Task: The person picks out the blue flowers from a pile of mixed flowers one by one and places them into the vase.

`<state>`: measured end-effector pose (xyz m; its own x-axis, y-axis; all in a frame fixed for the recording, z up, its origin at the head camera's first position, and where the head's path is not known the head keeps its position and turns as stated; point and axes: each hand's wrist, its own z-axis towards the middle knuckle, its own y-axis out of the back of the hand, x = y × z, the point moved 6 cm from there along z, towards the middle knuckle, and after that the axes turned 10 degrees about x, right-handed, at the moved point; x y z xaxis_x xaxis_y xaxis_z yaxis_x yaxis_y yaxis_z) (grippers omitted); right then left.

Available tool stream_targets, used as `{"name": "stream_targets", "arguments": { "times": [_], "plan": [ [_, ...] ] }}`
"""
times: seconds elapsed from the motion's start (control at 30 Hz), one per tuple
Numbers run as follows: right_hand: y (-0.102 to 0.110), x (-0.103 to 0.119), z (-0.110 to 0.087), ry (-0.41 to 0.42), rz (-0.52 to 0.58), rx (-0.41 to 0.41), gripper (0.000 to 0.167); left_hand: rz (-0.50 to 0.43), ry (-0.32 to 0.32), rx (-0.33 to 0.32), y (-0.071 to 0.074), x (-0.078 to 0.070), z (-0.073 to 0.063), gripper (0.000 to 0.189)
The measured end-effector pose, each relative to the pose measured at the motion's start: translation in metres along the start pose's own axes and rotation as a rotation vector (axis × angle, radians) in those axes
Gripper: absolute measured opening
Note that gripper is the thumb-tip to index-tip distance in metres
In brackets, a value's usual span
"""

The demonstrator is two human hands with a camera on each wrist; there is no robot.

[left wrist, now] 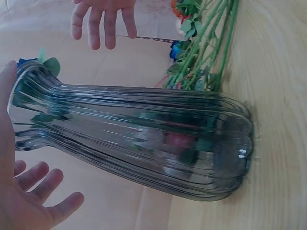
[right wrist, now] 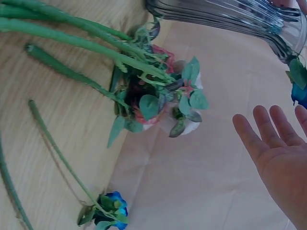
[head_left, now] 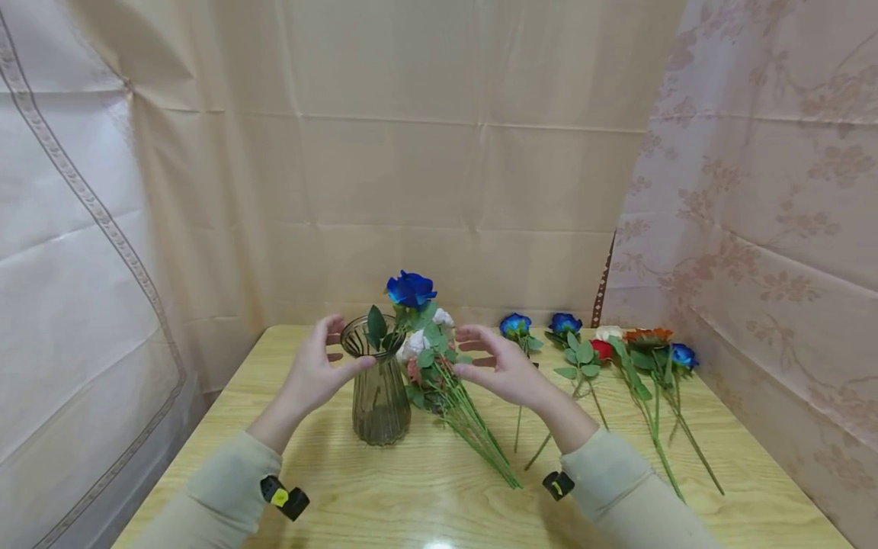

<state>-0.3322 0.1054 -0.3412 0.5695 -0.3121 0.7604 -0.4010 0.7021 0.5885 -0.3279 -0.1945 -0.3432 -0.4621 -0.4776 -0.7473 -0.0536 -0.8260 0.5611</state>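
A ribbed, smoky glass vase stands upright on the table, holding a blue rose that leans right over the rim. My left hand is spread around the vase's neck, thumb in front and fingers behind. In the left wrist view, relaxed fingers show apart from the glass. My right hand hovers empty with loosely extended fingers, right of the rose. Below and between the hands lies a bunch of white and pink flowers, its green stems pointing toward me.
Two single blue roses lie at the table's back right. Farther right are a red rose, an orange flower and another blue rose, stems toward me. A beige curtain hangs behind the wooden table.
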Motion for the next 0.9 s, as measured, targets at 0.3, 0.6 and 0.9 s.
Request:
{"name": "stream_targets", "arguments": {
  "times": [0.3,0.6,0.9],
  "plan": [
    [-0.004,-0.014,-0.005,0.014,0.005,0.031,0.051,-0.028,0.024,0.029,-0.010,0.013,-0.006,0.094],
    [-0.005,-0.024,-0.008,-0.022,-0.004,0.042,0.052,-0.088,0.075,0.075,-0.024,0.021,-0.011,0.098],
    [-0.007,-0.035,-0.011,-0.047,-0.022,0.065,0.054,-0.095,0.112,0.095,-0.033,0.028,-0.014,0.092]
  ]
}}
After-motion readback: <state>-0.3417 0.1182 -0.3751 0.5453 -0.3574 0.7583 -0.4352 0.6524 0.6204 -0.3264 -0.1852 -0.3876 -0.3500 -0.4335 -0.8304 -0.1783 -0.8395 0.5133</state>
